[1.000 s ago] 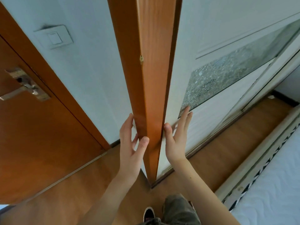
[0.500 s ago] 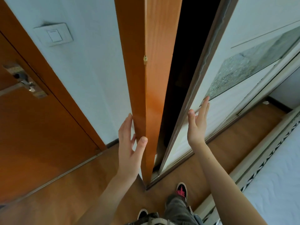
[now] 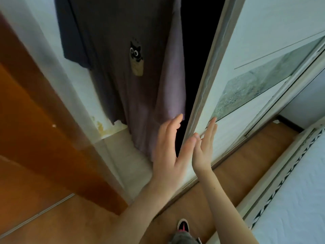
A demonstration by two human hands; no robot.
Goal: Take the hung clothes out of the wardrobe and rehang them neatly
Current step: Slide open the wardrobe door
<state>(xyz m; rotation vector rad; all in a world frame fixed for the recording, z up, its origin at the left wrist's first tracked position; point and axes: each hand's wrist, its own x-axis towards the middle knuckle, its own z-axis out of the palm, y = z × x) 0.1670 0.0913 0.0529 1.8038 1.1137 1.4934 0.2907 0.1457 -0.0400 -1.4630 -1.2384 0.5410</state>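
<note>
A purple shirt (image 3: 140, 81) with a cat print is hanging inside the open wardrobe, beside a darker garment (image 3: 73, 32). Both hands are reaching flat and empty: the left hand (image 3: 168, 152) is apparently brushing the shirt's hem, while the right hand (image 3: 204, 148) is pressing the sliding door (image 3: 246, 55).

Both my arms reach forward, bare to the wrist. My left hand (image 3: 168, 148) is flat, fingers straight and together, gripping nothing. My right hand (image 3: 204, 147) just beside it, also flat, fingers extended upward, thumb tips nearly touching.
</note>
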